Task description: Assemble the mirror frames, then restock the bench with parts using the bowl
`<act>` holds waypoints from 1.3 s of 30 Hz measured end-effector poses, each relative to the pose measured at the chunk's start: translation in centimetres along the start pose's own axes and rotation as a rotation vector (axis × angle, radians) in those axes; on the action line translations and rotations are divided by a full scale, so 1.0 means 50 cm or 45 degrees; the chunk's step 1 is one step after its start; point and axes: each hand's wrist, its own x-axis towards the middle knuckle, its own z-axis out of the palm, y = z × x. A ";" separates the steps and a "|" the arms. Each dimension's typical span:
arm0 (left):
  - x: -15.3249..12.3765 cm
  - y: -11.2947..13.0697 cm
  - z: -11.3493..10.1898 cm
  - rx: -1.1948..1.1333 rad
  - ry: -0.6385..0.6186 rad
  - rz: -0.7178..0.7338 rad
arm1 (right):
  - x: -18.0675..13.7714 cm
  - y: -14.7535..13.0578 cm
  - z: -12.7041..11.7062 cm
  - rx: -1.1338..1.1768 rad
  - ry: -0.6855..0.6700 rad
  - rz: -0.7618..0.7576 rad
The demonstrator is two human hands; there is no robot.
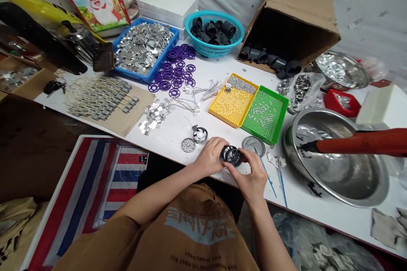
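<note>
Brown T-shirt (193, 237), left hand (210, 156), right hand (251, 175) around black wheel (232, 156), steel basin (318, 114) beside

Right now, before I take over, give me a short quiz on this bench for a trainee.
1. True or false: the fingers of the left hand and the right hand both touch the black spoked wheel-shaped part.
2. Which colour is the tray touching the yellow perforated tray on the right in this view? A) blue B) green C) red
3. Fill in the blank: the blue tray is heaped with small ___ pieces.

Key: 1 true; 2 B; 3 silver
</note>
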 end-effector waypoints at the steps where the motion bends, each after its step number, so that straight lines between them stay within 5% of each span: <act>1: 0.002 0.006 -0.003 -0.007 0.004 0.001 | 0.000 -0.003 -0.001 -0.006 0.026 -0.001; 20: 0.011 0.037 -0.022 0.024 0.056 0.015 | 0.012 -0.034 0.005 -0.016 0.152 0.078; 29: 0.020 0.047 -0.039 -0.073 -0.024 0.045 | -0.006 -0.009 -0.018 0.636 -0.142 0.366; 35: 0.022 0.055 -0.042 -0.137 -0.076 0.032 | -0.002 -0.021 -0.039 0.206 0.010 0.067; 39: 0.019 0.059 -0.044 -0.199 -0.118 -0.019 | 0.000 -0.021 -0.043 0.197 0.013 0.068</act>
